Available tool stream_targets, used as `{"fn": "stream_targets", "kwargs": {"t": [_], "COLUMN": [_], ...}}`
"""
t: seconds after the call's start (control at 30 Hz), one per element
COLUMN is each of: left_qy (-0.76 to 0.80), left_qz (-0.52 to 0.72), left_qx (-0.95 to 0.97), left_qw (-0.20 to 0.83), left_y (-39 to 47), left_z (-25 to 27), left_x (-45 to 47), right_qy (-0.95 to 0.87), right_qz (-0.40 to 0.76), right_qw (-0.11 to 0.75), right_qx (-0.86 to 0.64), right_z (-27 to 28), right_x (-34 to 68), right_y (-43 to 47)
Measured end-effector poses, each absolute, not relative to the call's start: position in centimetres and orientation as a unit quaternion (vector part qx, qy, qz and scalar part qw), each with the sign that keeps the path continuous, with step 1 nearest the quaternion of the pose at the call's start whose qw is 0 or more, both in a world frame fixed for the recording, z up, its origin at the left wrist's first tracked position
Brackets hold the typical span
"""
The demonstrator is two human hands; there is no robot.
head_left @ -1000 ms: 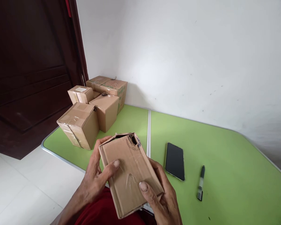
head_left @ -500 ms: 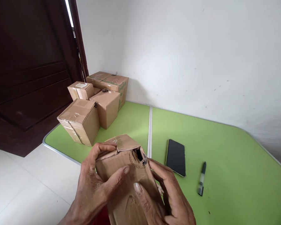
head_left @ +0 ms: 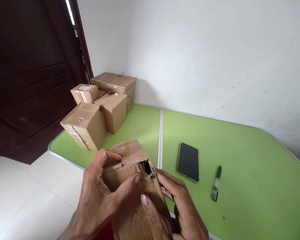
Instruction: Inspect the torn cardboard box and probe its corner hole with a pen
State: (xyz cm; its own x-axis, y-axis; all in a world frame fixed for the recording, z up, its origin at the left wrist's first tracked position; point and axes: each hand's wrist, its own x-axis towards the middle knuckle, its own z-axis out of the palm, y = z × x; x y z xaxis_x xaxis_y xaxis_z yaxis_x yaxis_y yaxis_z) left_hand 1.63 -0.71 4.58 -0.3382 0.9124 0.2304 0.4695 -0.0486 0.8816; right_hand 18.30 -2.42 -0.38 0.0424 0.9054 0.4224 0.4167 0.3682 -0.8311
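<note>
Both hands hold a brown cardboard box (head_left: 130, 213), tilted in front of me at the table's near edge. My left hand (head_left: 102, 196) grips its left side, fingers over the taped top edge and thumb flat on the near face. On the other side, my right hand (head_left: 177, 206) clasps the box, thumb on the near face and fingers along the right side. A torn, dark-edged hole (head_left: 147, 167) shows at the box's upper right corner, close to my right fingertips. A pinkish printed scrap (head_left: 167, 192) is partly visible behind the right fingers.
Several cardboard boxes (head_left: 83, 121) stand grouped at the back left of the green table (head_left: 240, 166). A black phone (head_left: 188, 162) lies right of the held box, with a marker pen (head_left: 216, 183) further right. A dark door (head_left: 30, 83) and white wall (head_left: 190, 50) border the table.
The hole's torn edge looks more bent and open. Both hands keep their hold on the box, with only slight shifts. The whole view has tilted a little.
</note>
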Motion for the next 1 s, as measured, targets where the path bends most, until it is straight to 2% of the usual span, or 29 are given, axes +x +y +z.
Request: {"fn": "stream_targets", "kwargs": {"t": [0.2, 0.43, 1.0], "left_qy": [0.622, 0.587, 0.576], "left_qz": [0.493, 0.5, 0.473], "left_qx": [0.569, 0.58, 0.62], "left_qw": [0.215, 0.262, 0.245], "left_y": [-1.2, -1.5, -1.8], "left_z": [4.2, 3.7, 3.5], "left_x": [1.5, 0.7, 0.6], "right_qy": [-0.643, -0.643, -0.644], "right_qz": [0.254, 0.26, 0.273], "right_qw": [0.512, 0.497, 0.515], "right_qx": [-0.511, -0.521, -0.495], "right_z": [-0.3, -0.3, 0.6], "right_x": [18.5, 18.8, 19.5], "right_y": [-2.3, -2.0, -0.8]}}
